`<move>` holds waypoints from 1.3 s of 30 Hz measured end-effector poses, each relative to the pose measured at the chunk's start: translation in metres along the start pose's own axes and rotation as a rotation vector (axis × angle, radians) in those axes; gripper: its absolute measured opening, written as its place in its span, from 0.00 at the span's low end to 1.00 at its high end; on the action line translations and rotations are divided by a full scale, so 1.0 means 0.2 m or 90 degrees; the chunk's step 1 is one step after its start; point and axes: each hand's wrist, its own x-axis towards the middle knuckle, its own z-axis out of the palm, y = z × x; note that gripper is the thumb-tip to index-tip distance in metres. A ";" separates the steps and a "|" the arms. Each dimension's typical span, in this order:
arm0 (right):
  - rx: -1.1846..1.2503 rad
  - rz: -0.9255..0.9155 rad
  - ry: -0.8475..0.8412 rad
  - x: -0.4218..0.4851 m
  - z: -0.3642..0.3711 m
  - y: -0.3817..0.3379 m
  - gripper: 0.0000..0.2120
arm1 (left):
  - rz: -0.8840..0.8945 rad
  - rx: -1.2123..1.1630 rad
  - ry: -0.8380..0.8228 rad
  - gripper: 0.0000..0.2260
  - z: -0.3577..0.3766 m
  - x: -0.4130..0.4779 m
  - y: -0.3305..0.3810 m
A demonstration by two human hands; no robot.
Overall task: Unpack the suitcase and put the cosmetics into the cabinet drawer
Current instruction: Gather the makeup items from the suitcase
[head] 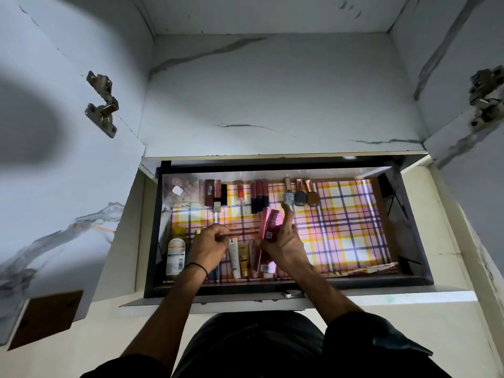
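The right hand (286, 242) grips a pink carton (268, 223), probably light and crushable, best held by its sides, while the left hand (208, 246) hovers curled, its hold unclear.

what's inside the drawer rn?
Plaid liner, lipsticks and nail polishes along the back, bottle and tubes front left. The right hand holds a pink box; it and the left hand cover part of the front row.

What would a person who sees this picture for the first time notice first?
The brightly lit drawer with its pink and yellow checked liner stands out in the middle of the dim cabinet. Over it the right hand holds a pink box. Lipsticks and nail polish bottles line the far edge, and tubes lie at the near left.
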 end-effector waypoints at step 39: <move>0.000 -0.282 0.083 -0.11 -0.14 0.07 0.24 | 0.139 0.186 0.011 0.14 0.06 -0.28 0.02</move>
